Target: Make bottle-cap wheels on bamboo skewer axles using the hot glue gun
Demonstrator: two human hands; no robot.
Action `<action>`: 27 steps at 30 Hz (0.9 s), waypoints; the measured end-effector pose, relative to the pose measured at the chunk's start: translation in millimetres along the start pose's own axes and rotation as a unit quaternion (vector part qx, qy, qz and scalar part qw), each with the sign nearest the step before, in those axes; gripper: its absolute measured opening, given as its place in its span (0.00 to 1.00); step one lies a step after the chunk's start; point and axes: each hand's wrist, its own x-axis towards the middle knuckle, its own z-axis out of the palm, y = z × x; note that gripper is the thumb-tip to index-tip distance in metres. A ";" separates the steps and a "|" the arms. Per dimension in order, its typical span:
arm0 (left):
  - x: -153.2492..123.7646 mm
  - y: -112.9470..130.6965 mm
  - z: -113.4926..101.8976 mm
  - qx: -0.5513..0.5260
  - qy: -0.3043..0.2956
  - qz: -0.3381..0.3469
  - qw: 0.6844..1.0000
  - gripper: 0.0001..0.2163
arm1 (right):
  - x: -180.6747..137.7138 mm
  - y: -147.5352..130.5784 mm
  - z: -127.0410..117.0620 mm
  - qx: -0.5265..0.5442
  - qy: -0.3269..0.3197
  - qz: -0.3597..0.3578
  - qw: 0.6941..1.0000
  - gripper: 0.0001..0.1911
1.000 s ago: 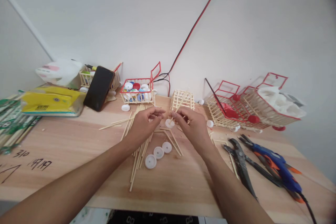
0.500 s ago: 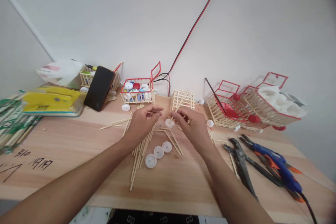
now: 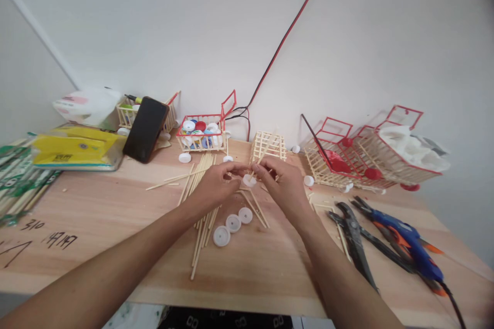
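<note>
My right hand (image 3: 283, 180) pinches a thin wooden stick (image 3: 264, 148) that slants up and away from the fingertips. At the stick's lower end is a white bottle cap (image 3: 249, 181). My left hand (image 3: 221, 181) is at the cap's left side, thumb and fingers apart around a gap; whether its fingertips touch the cap, I cannot tell. Behind the hands stands a small basket of wooden sticks (image 3: 269, 145). Several loose sticks (image 3: 203, 221) lie under and beside my left hand. In front are three white caps (image 3: 233, 223) in a slanting row.
Pliers (image 3: 357, 247) and a blue glue gun (image 3: 412, 241) lie at the right. Model carts with red rims (image 3: 203, 133) line the wall. A phone (image 3: 145, 128) leans at the back left, near a yellow packet (image 3: 73, 146) and bundled sticks (image 3: 23, 185).
My left hand has moved right, closer to the white cap, and its fingers have stretched out. My right hand stays nearly in place with the stick.
</note>
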 end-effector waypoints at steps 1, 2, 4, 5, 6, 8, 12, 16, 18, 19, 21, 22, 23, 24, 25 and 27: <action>-0.1 0.6 0.7 -0.003 -0.012 0.001 1.000 0.19 | 0.1 0.0 -0.1 -0.002 -0.001 -0.001 1.000 0.15; -0.2 1.2 1.2 -0.006 -0.025 0.003 1.000 0.20 | 0.1 0.0 -0.2 -0.003 -0.001 -0.002 1.000 0.15; -0.3 2.1 1.5 -0.007 -0.042 0.008 0.999 0.20 | 0.2 -0.3 -0.4 0.000 -0.002 -0.002 1.000 0.14; -0.3 2.5 1.3 -0.006 -0.048 0.009 0.999 0.20 | 0.2 -0.5 -0.4 0.001 -0.003 -0.001 1.000 0.14; -0.3 2.8 1.0 -0.003 -0.052 0.010 0.999 0.20 | 0.2 -0.8 -0.5 0.002 -0.003 0.002 1.000 0.14; -0.4 3.2 0.3 0.000 -0.057 0.009 0.998 0.20 | 0.0 -1.2 -0.7 0.003 -0.004 0.005 1.000 0.14; -0.3 2.1 -0.3 -0.002 -0.073 0.014 0.997 0.20 | -0.5 -1.4 -0.8 0.006 -0.007 0.006 1.000 0.14; 0.2 1.0 -1.0 -0.002 -0.077 0.019 0.997 0.19 | -0.2 -1.8 -0.5 0.003 -0.010 0.002 1.000 0.14; 0.5 1.7 -1.8 0.005 -0.077 0.017 0.997 0.17 | 0.1 -2.3 -0.3 -0.004 -0.011 0.000 1.000 0.14; 0.6 2.3 -2.3 0.012 -0.077 0.015 0.997 0.16 | 0.3 -2.5 -0.1 -0.007 -0.010 -0.001 1.000 0.14; 0.6 3.6 -3.0 0.031 -0.077 0.014 0.996 0.13 | 0.4 -2.5 0.3 -0.009 -0.008 -0.005 1.000 0.14; 0.5 4.2 -3.3 0.038 -0.075 0.015 0.996 0.12 | 0.4 -2.3 0.5 -0.009 -0.008 -0.007 1.000 0.14; 0.4 4.5 -3.4 0.043 -0.073 0.018 0.996 0.11 | 0.3 -2.1 0.7 -0.010 -0.007 -0.009 1.000 0.14; 0.2 4.6 -3.5 0.045 -0.072 0.021 0.996 0.11 | 0.3 -1.8 0.9 -0.010 -0.008 -0.009 1.000 0.15; 0.0 4.5 -3.4 0.046 -0.069 0.022 0.996 0.11 | 0.1 -1.5 1.0 -0.011 -0.008 -0.009 1.000 0.15; -0.4 3.9 -3.2 0.044 -0.060 0.019 0.997 0.10 | -0.1 -1.2 1.1 -0.011 -0.007 -0.007 1.000 0.15</action>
